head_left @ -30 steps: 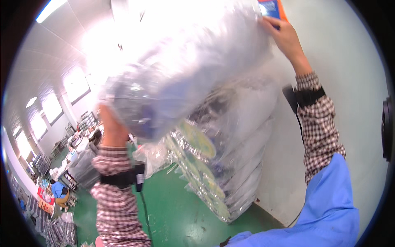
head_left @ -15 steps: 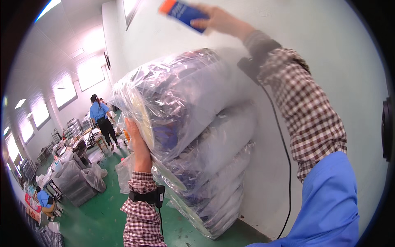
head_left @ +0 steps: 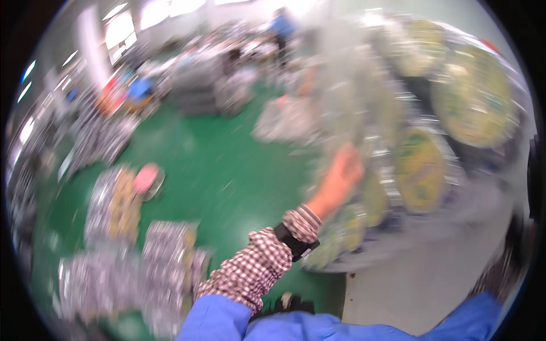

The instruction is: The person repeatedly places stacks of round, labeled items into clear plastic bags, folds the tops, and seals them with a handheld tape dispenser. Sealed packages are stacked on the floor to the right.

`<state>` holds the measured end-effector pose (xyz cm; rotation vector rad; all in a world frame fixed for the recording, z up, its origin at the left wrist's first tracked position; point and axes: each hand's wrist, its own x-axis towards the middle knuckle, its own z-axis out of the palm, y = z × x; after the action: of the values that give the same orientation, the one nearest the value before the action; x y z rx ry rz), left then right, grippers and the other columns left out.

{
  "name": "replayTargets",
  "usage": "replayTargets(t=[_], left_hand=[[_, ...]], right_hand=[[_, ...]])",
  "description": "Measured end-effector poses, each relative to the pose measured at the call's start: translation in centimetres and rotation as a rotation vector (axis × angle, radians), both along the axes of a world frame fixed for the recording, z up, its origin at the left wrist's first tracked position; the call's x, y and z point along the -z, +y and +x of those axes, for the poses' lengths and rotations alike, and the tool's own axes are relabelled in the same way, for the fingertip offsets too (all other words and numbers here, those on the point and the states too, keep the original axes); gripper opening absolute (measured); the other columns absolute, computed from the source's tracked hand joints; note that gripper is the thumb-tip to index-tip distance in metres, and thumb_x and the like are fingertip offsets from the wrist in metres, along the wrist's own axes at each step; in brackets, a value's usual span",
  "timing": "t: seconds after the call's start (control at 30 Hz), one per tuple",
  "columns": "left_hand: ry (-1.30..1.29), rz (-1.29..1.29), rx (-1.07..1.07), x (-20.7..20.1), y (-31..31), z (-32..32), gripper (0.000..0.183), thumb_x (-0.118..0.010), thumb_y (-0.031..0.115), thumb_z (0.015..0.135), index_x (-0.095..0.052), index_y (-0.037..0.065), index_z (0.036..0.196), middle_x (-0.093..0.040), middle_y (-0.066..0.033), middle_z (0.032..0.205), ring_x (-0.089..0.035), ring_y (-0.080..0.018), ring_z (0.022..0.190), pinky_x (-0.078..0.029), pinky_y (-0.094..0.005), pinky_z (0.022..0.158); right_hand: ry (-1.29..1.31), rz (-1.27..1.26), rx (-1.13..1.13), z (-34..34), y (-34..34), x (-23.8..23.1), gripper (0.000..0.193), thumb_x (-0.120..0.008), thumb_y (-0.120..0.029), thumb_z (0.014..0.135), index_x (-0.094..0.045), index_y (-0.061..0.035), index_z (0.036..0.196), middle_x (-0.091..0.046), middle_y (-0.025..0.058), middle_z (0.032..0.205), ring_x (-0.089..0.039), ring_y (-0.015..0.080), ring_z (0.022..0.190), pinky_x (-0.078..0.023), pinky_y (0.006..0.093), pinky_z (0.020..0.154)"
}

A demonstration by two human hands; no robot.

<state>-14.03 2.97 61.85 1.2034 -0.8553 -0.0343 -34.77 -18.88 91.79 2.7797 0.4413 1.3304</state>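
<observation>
At the right stands a tall stack of clear-plastic-wrapped packages (head_left: 421,170), with round yellow-green faces turned toward me. My left hand (head_left: 344,170) is at the left side of this stack, its fingers smeared by motion; whether they grip the plastic cannot be made out. A dark strap with a small box (head_left: 294,243) sits on my left wrist over a checked sleeve. Only a blurred part of my right sleeve (head_left: 500,270) shows at the right rim; my right hand is out of sight. A small red-orange patch (head_left: 489,45) shows at the stack's upper edge.
Several flat plastic-wrapped bundles (head_left: 108,278) lie on the green floor (head_left: 227,165) at the lower left, with a pink round thing (head_left: 147,178) beside them. Farther back are a grey wrapped pile (head_left: 196,85), whitish bags (head_left: 284,119) and a person in blue (head_left: 280,28).
My view has swung left and down, blurring the picture. My right hand, which held a blue box with an orange end above the stack, has left the view. My left hand stays by the stack.
</observation>
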Motion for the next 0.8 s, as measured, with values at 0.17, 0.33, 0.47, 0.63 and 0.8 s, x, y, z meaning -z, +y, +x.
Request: replayTargets(t=[0.17, 0.33, 0.47, 0.63, 0.8], left_hand=[[0.918, 0.971, -0.426, 35.9, 28.2, -14.0, 0.043, -0.062, 0.038, 0.089, -0.067, 0.001, 0.109, -0.069, -0.0147, 0.097, -0.064, -0.0259, 0.089, -0.050, -0.0392, 0.083], [0.775, 1.743, -0.742, 53.3, 56.5, -34.4, 0.013, -0.064, 0.014, 0.080, -0.068, 0.005, 0.089, -0.067, -0.0211, 0.091, -0.065, -0.0379, 0.089, -0.050, -0.0479, 0.079], [1.119, 0.967, -1.334, 61.5, 68.3, -44.4, 0.035, -0.070, 0.020, 0.078, -0.064, 0.004, 0.108, -0.066, -0.0207, 0.093, -0.063, -0.0399, 0.091, -0.049, -0.0484, 0.079], [1.745, 0.647, -1.395, 70.6, 79.2, -39.9, 0.071, -0.065, 0.050, 0.085, -0.055, -0.010, 0.123, -0.051, -0.0317, 0.129, -0.052, -0.0384, 0.118, -0.044, -0.0441, 0.097], [1.567, 1.343, -1.282, 76.3, 83.0, -35.9, 0.052, -0.066, 0.041, 0.088, -0.065, -0.008, 0.105, -0.068, -0.0200, 0.084, -0.066, -0.0320, 0.088, -0.052, -0.0434, 0.079]], right_hand=[[1.235, -0.041, -0.037, 4.2, 7.4, 34.4, 0.043, -0.057, -0.018, 0.089, -0.054, -0.0042, 0.130, -0.062, 0.0177, 0.113, -0.057, 0.0299, 0.110, -0.046, 0.0391, 0.094], [1.917, -0.192, -0.293, -0.6, 17.7, 53.0, 0.041, -0.061, -0.018, 0.090, -0.055, -0.0045, 0.129, -0.069, 0.0180, 0.100, -0.064, 0.0322, 0.101, -0.052, 0.0413, 0.085], [1.735, 0.334, -0.438, -2.0, 34.4, 54.1, 0.040, -0.063, -0.015, 0.090, -0.055, -0.0040, 0.128, -0.068, 0.0164, 0.107, -0.066, 0.0312, 0.100, -0.053, 0.0390, 0.083], [1.976, 0.562, -0.112, -5.7, 45.4, 64.1, 0.032, -0.056, -0.013, 0.095, -0.055, -0.0015, 0.125, -0.068, 0.0130, 0.109, -0.066, 0.0227, 0.100, -0.052, 0.0318, 0.086], [2.329, 0.309, -0.139, -13.1, 48.9, 69.6, 0.035, -0.058, -0.022, 0.095, -0.056, -0.0018, 0.124, -0.068, 0.0164, 0.106, -0.067, 0.0265, 0.100, -0.051, 0.0348, 0.088]])
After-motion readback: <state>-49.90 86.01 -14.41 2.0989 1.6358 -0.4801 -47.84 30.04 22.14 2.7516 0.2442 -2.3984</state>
